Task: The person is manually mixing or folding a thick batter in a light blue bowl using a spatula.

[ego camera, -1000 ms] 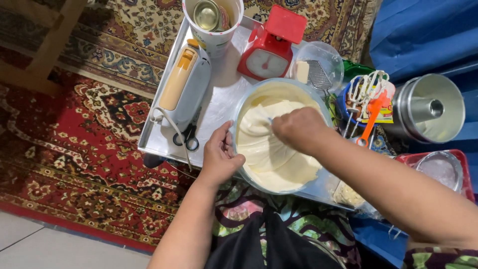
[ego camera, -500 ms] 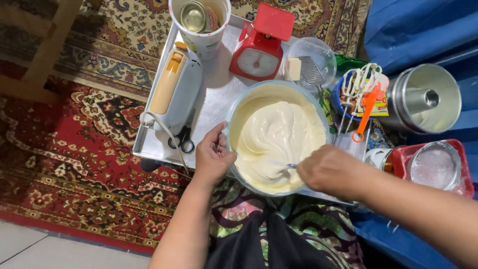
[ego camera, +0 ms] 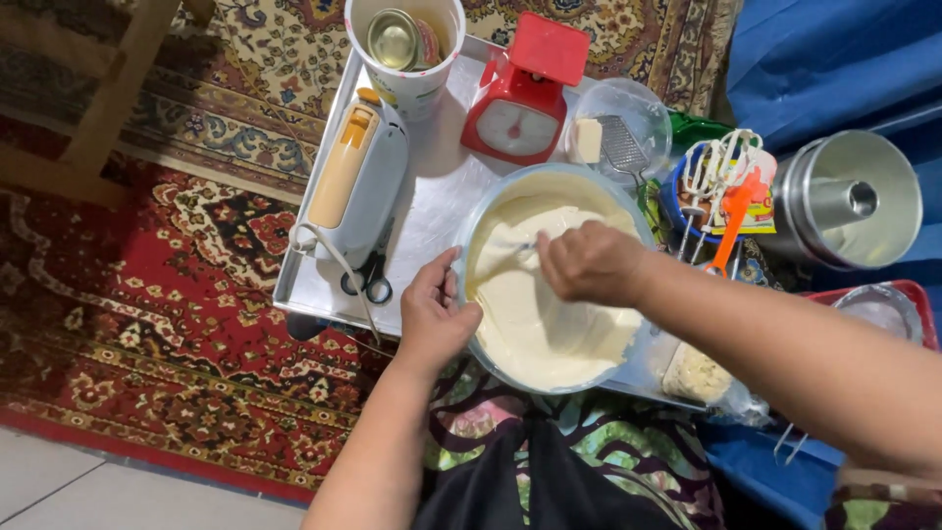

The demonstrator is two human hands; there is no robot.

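Left hand (ego camera: 432, 314) clamps its fingers on the rim of the big bowl (ego camera: 481, 236), which sits on the metal tray (ego camera: 432, 196). Right hand (ego camera: 589, 260) is closed around a spatula (ego camera: 505, 257) sunk in pale batter (ego camera: 540, 324). That batter looks thick, soft and heavy, so the rim seems the best hold. Behind, a white cup (ego camera: 412, 83) holds a tin can (ego camera: 392, 37).
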